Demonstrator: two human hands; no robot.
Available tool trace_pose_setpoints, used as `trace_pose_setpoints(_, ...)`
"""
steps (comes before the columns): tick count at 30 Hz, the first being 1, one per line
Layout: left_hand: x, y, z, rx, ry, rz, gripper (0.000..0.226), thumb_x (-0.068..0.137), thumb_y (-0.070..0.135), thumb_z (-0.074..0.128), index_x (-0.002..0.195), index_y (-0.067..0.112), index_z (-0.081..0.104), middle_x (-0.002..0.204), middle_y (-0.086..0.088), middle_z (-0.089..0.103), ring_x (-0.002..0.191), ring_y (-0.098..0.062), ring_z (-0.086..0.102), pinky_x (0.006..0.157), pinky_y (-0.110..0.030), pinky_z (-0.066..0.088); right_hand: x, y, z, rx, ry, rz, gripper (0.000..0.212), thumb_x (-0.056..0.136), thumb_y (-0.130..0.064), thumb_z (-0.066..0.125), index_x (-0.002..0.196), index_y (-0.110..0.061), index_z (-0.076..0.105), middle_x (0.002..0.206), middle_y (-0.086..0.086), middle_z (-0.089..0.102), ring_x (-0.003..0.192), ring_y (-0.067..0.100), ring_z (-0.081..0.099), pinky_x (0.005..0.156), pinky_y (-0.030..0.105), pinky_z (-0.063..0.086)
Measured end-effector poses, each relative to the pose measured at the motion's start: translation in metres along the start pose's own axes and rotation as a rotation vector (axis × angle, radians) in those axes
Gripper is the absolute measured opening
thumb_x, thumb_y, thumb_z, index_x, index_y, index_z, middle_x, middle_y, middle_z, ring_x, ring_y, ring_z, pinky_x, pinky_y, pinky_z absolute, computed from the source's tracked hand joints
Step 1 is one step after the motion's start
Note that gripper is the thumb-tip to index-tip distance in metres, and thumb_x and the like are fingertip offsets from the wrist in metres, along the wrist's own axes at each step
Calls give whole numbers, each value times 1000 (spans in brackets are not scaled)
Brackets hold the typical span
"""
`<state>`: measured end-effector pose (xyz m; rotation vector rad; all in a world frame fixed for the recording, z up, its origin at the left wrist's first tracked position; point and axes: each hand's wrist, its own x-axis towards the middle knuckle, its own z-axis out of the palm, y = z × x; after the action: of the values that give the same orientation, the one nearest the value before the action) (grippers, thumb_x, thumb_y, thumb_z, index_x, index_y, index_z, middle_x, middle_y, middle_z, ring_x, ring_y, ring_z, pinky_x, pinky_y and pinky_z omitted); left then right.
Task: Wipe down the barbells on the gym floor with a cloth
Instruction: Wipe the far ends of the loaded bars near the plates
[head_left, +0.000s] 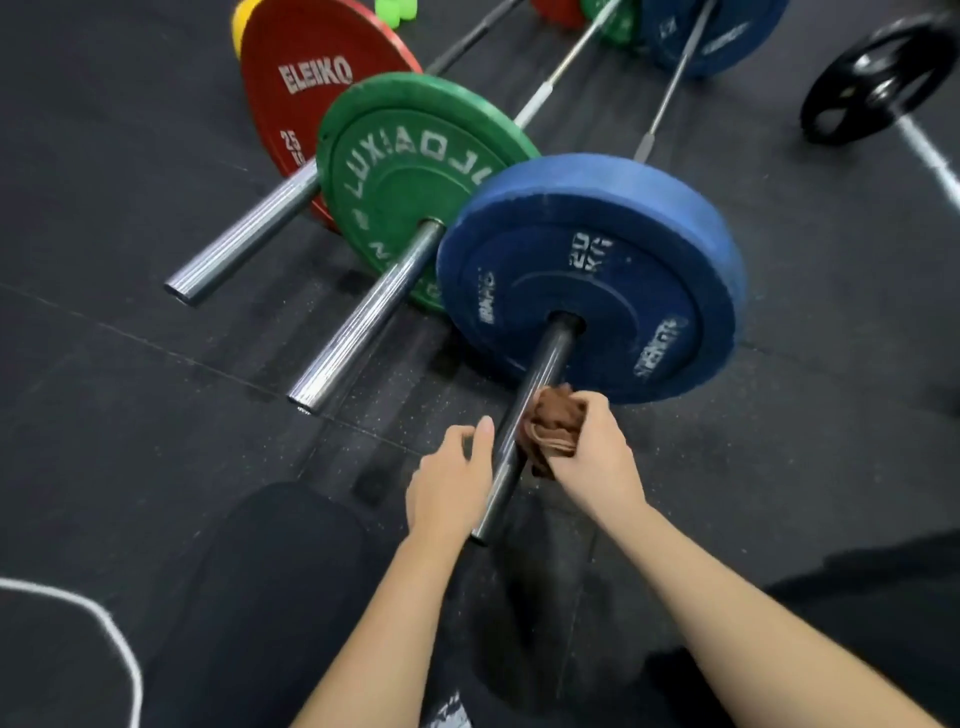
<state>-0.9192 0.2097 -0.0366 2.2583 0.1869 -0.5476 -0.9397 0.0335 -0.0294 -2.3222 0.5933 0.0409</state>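
Farthest to the left of the blue plate (587, 275), a curved white line (111, 629) is painted on the dark floor (104, 364). Nearer to that plate, a red plate (301, 104) (marked ELEIKO and 25 kg) is stood on edge, and its chrome sleeve (244, 239) is pointed toward the camera. Just left of the blue plate, and partly overlapped by it in the view, a green plate (410, 192) is seen with a second chrome sleeve (363, 322) laid parallel to the first. A black-clad knee (275, 561) is seen below and left of the blue plate. From the blue plate's hub a dark sleeve (540, 379) is run out toward the viewer. On the left side of this sleeve, below the blue plate, the left hand (449, 483) is held with fingers loosely curled and nothing gripped. One finger is stretched alongside the sleeve, though whether the sleeve is touched cannot be told. A bunched brown cloth (553, 421) is pressed against the sleeve's right side, just below the blue plate's rim, and is gripped by the curled fingers of the right hand (592, 447). Well to the upper right of the blue plate, a black plate (878, 78) is seen on the floor.
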Motion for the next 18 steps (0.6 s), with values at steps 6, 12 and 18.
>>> trace_pose_setpoints(6,7,16,27,105,97,68,54,102,66,24,114,25,56,112,1,59,108,-24,57,87,-43,49,28,14,-15,385,154,456,47,89,-29,73,119,-15,39,112,6,59,95,23,57,86,33,44)
trace_pose_setpoints(12,18,17,50,301,125,169,52,104,61,21,121,19,45,111,-4,53,101,-25,55,79,-43,52,39,52,26,780,68,530,35,85,-27,81,117,-21,67,108,2,74,97,18,72,90,39,59)
trace_pose_setpoints(18,19,16,50,321,145,166,48,102,64,23,108,22,44,104,1,53,93,-18,54,72,-35,45,104,51,45,1183,124,726,48,83,-27,84,123,-15,59,109,8,74,94,24,75,83,41,62)
